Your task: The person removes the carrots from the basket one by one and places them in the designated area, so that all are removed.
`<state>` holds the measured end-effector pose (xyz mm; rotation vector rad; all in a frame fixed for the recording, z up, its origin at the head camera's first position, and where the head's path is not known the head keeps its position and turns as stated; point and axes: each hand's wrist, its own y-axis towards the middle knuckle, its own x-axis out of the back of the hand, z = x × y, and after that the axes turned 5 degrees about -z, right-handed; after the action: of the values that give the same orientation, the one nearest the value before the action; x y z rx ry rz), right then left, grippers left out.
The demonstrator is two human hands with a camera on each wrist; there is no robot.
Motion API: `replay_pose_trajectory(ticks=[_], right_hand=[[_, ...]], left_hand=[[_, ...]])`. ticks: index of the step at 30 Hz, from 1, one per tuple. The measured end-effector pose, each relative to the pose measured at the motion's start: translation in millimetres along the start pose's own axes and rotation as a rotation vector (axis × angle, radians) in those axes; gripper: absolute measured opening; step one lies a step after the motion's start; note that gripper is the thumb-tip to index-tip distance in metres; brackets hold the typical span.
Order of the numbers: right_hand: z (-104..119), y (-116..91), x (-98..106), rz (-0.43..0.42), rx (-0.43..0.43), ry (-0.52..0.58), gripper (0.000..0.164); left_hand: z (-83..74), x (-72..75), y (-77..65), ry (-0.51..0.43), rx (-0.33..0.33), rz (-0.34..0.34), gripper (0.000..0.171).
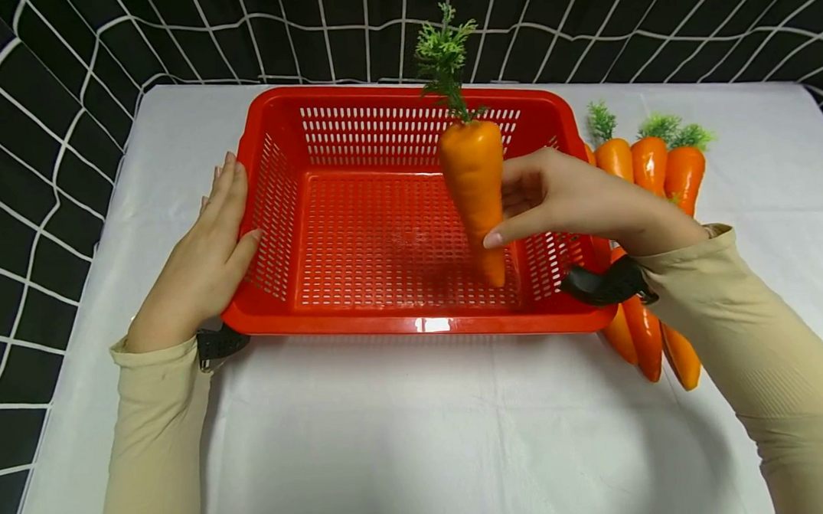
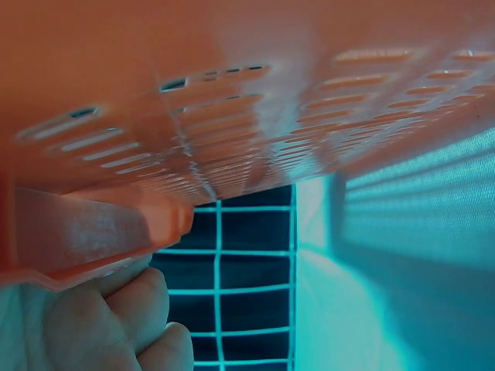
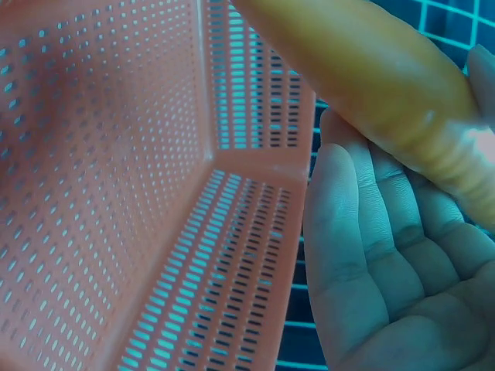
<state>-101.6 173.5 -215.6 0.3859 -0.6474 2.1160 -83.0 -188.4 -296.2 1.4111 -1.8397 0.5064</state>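
Note:
An orange carrot (image 1: 472, 170) with a feathery green top stands nearly upright over the red plastic basket (image 1: 414, 326), tip down. My right hand (image 1: 560, 189) holds it from the right. Its thumb lies across the front of the carrot's lower half, with the other fingers partly hidden behind. From the right wrist, the carrot (image 3: 371, 69) crosses just above my palm and fingers (image 3: 379, 216). My left hand (image 1: 207, 250) grips the basket's left rim, thumb over the edge and fingers along the outside. Those fingers (image 2: 139, 301) show under the rim in the left wrist view.
Several more carrots (image 1: 649, 162) lie on the white tablecloth (image 1: 392, 442) right of the basket, partly hidden by my right arm. Black panels with white netting (image 1: 346, 30) border the table behind and on the left.

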Motion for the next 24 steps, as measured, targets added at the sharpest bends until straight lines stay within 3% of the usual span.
replay_pose_trajectory(ticks=[15, 24], right_hand=[[-9.7, -22.5, 12.3, -0.099, -0.081, -0.037, 0.031], [-16.1, -36.1, 21.3, -0.152, -0.052, -0.060, 0.025]], left_hand=[[0.2, -0.5, -0.1, -0.009, 0.016, -0.004, 0.065], [-0.3, -0.2, 0.4, -0.004, 0.004, -0.003, 0.064]])
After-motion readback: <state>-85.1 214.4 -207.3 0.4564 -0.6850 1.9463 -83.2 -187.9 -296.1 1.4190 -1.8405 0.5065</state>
